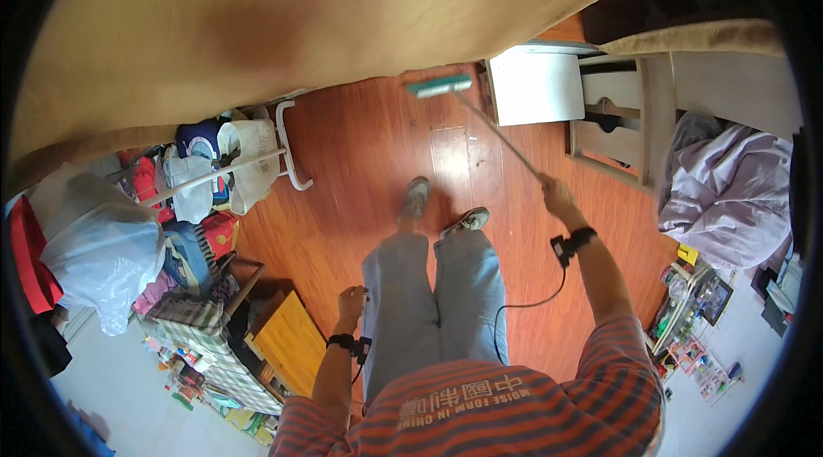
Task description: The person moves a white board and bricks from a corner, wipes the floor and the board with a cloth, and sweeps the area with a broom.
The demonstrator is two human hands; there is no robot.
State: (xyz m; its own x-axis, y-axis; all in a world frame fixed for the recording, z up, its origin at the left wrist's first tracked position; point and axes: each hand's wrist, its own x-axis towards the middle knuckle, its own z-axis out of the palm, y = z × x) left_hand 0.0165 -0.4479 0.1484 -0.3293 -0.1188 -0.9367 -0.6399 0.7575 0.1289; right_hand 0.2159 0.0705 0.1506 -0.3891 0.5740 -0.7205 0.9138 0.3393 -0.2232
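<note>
My right hand [559,198] is closed around the upper end of a thin-handled broom [499,132]. The handle slants away to the far left. Its wide green-and-white head [440,87] is at the wooden floor [343,153], by the lower edge of a hanging tan cloth; the head is slightly blurred, and I cannot make out its bristles. Beside my left thigh hangs my left hand [351,301], its fingers curled in and no thing visible in them. A strap with a small dark device sits on each wrist.
Tan cloth [326,20] spans the far side. A white box-like cabinet [536,87] stands right of the broom head, near wooden shelving [656,114] and lilac cloth [729,191]. At left are a white metal frame [283,144], bags [103,243] and a wooden stool-like piece [296,345].
</note>
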